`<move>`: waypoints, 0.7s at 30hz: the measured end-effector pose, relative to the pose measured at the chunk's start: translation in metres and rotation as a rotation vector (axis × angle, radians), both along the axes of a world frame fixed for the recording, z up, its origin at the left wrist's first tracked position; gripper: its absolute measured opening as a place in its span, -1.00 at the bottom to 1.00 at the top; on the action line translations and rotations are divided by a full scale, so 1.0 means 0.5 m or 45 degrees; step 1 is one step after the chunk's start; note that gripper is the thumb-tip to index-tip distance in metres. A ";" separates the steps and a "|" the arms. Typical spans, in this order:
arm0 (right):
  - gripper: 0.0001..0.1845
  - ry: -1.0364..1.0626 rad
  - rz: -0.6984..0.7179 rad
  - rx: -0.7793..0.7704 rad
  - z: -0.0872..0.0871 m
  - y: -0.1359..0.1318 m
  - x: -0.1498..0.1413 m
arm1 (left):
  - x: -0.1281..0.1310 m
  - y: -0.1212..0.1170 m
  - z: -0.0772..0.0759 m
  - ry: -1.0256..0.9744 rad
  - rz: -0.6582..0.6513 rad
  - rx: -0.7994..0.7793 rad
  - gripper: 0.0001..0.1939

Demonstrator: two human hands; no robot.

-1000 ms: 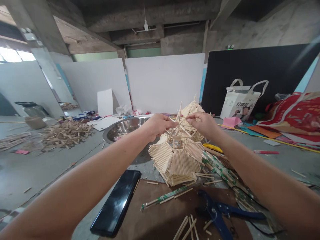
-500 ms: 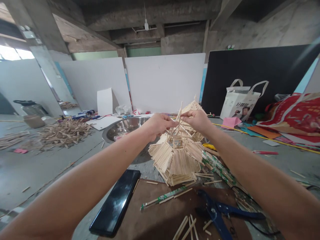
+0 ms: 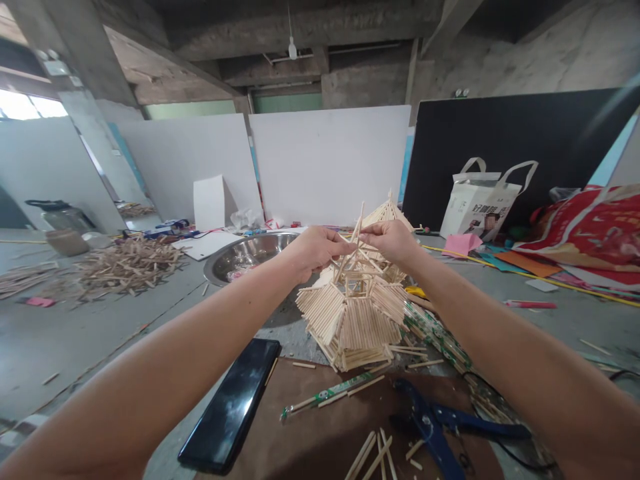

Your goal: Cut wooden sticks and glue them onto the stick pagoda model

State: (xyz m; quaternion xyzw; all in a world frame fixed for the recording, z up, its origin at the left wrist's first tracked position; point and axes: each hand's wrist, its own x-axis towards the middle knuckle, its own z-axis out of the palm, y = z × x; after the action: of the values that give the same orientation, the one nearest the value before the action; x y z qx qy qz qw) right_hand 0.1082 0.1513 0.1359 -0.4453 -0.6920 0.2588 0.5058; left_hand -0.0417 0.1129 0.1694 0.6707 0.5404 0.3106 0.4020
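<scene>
A small pavilion model (image 3: pixel 367 325) built from thin wooden sticks stands in front of me, its lower roof sloping in several panels. Above that roof, sticks lean together into a narrow peak (image 3: pixel 359 223). My left hand (image 3: pixel 320 252) is closed at the peak's left side, fingertips pinching a wooden stick. From the right, my right hand (image 3: pixel 387 239) pinches a stick of the same peak between thumb and fingers. The fingertips partly hide the joint. Behind my right hand rises a second pointed stick roof (image 3: pixel 390 208).
A steel basin (image 3: pixel 220 267) sits behind my left forearm. Nearer are a black phone (image 3: pixel 230 407), blue cutting pliers (image 3: pixel 430 427), wrapped chopsticks (image 3: pixel 335 393) and loose sticks (image 3: pixel 375 457) on a brown mat (image 3: pixel 280 440). A stick pile (image 3: pixel 133 263) lies left; a white bag (image 3: pixel 480 203) stands right.
Almost nothing differs. My right fingertips have shifted very slightly at the peak; both hands keep their pinch and the model stays in place.
</scene>
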 end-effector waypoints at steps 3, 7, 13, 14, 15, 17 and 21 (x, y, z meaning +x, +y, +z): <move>-0.78 -0.013 -0.011 0.008 0.000 0.001 0.000 | 0.000 0.000 0.000 0.003 -0.001 0.007 -0.72; -0.76 -0.048 -0.012 0.008 -0.002 0.005 0.000 | 0.000 -0.001 0.000 0.016 0.008 0.009 -0.72; -0.75 -0.092 -0.031 0.034 -0.003 0.007 0.001 | -0.001 0.003 -0.002 0.009 0.004 0.011 -0.73; -0.75 -0.091 -0.029 0.035 -0.003 0.006 0.000 | -0.001 0.003 -0.002 0.011 -0.001 0.012 -0.73; -0.75 -0.090 -0.029 0.033 -0.002 0.004 0.000 | -0.001 0.003 -0.002 0.013 -0.003 0.013 -0.73; -0.75 -0.092 -0.033 0.028 0.000 0.000 -0.001 | -0.001 0.003 -0.002 0.011 -0.001 0.016 -0.72; -0.75 -0.112 -0.050 0.021 0.002 -0.002 -0.001 | 0.000 0.002 -0.001 0.011 0.005 0.018 -0.72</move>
State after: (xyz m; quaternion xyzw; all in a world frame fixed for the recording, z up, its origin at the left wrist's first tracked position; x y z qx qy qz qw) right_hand 0.1077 0.1504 0.1369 -0.4655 -0.7068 0.2234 0.4836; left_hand -0.0418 0.1138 0.1688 0.6739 0.5412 0.3124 0.3942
